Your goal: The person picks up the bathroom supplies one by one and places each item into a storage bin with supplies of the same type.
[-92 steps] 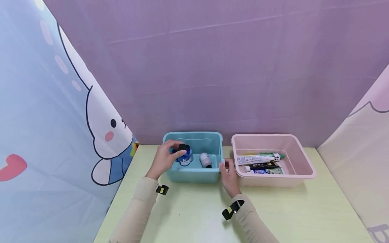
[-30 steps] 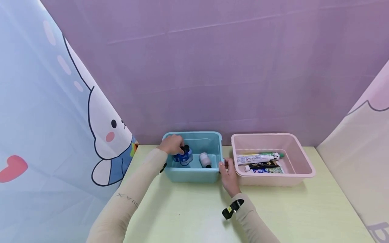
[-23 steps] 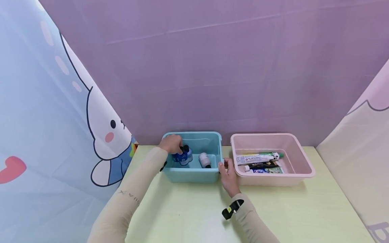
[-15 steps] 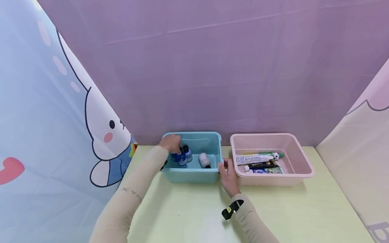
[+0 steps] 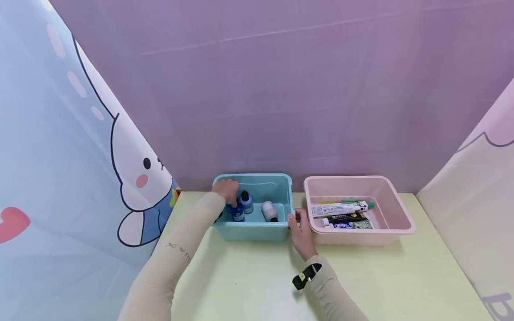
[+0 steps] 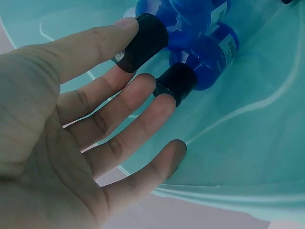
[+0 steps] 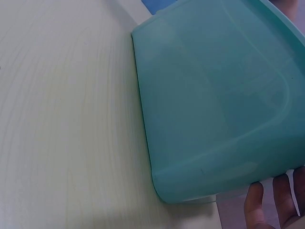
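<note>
My left hand [image 5: 227, 191] reaches into the left end of the teal bin [image 5: 253, 232]. Its thumb and forefinger pinch the black cap [image 6: 147, 43] of a blue bottle [image 5: 237, 215], while the other fingers spread loosely beside a second black cap [image 6: 177, 82]. Another blue bottle [image 5: 246, 206] stands just right of the pinched one. Farther right, a pale bottle [image 5: 269, 211] with a black cap lies on its side. At the bin's right front corner my right hand [image 5: 303, 234] grips the rim; its fingers [image 7: 284, 198] show past the bin in the right wrist view.
A pink bin [image 5: 361, 238] stands close on the right, holding several toothpaste tubes [image 5: 341, 208]. Both bins sit on a pale wooden table [image 5: 257, 281] against a purple cloth backdrop [image 5: 281, 98]. A printed blue cloth [image 5: 72, 178] hangs at the left.
Over the last second my left hand and the blue bottle it pinches have shifted slightly left inside the teal bin. Earlier this hand was turned with its thumb in view. My right hand stays put.
</note>
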The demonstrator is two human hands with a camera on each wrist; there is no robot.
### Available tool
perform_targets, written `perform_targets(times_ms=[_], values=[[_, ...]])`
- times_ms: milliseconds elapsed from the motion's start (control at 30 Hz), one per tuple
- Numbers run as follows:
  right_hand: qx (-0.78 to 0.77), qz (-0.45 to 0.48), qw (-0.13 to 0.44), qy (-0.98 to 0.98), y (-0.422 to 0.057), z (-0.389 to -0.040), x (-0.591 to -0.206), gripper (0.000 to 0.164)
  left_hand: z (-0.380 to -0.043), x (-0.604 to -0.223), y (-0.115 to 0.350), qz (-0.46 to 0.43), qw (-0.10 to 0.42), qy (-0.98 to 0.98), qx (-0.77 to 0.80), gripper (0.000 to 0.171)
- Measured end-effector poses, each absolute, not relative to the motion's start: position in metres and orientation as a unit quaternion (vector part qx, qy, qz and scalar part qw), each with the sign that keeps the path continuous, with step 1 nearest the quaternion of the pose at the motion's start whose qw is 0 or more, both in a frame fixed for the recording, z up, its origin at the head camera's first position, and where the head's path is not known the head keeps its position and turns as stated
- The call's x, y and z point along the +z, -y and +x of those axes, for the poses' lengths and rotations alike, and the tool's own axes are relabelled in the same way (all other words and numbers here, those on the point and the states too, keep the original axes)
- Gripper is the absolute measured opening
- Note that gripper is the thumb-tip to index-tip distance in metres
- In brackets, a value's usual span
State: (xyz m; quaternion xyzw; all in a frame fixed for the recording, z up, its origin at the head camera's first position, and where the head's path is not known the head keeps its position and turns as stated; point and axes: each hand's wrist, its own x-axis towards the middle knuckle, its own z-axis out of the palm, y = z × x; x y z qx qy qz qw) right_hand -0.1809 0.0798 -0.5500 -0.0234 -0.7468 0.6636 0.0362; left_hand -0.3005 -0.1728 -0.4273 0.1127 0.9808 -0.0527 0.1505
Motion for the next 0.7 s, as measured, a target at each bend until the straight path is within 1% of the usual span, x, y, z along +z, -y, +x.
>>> perform_targets(times_ms=[200,300,333,433,500,600,700], values=[[0.666,-0.021,0.029,0.745,-0.080,-0.179,-0.550,0.033,-0.300,-0.427,0.173,0.107,0.157,-0.981,-0.048,0.026],[0.665,-0.019,0.034,0.746,-0.080,-0.180,-0.550,0.032,-0.301,-0.428,0.174,0.108,0.152,-0.982,-0.044,0.010],[0.664,-0.019,0.037,0.747,-0.079,-0.180,-0.550,0.031,-0.302,-0.428,0.175,0.109,0.147,-0.982,-0.042,0.010],[0.665,-0.017,0.048,0.745,-0.079,-0.180,-0.550,0.029,-0.303,-0.427,0.176,0.113,0.134,-0.984,-0.040,0.024],[0.667,-0.017,0.050,0.743,-0.079,-0.180,-0.550,0.029,-0.303,-0.425,0.176,0.113,0.131,-0.984,-0.033,0.027],[0.665,-0.019,0.049,0.745,-0.080,-0.180,-0.550,0.029,-0.302,-0.421,0.178,0.108,0.139,-0.984,-0.017,0.027],[0.662,-0.020,0.047,0.748,-0.081,-0.180,-0.550,0.030,-0.300,-0.417,0.181,0.104,0.146,-0.984,0.011,0.021]])
